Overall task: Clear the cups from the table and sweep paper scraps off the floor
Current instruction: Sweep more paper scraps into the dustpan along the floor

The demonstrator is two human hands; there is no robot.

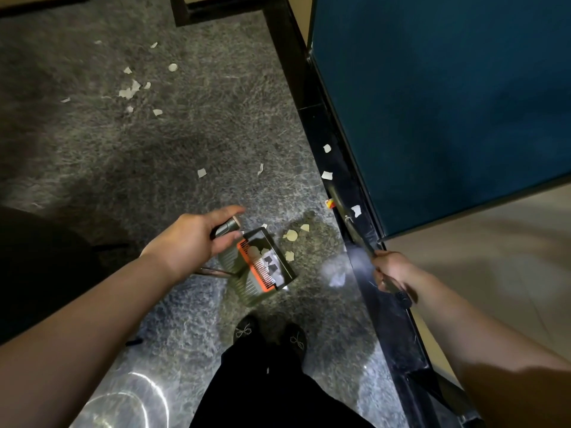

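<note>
Your left hand [191, 239] grips the dustpan [262, 267] handle; your right hand [390, 270] holds what looks like the broom handle [355, 227], its head blurred. Paper scraps [290, 234] lie just beside the pan mouth, more farther off on the carpet [92, 149]. They're light and flutter easily, so sweep gently. No readable writing.

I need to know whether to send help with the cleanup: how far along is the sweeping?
Partly done. A few scraps already lie in the dustpan, which the left hand holds by its handle. The right hand grips the broom handle, with three scraps just ahead of the pan. Left: the far cluster and the pieces along the dark floor strip. No cups or tabletop show.
</note>
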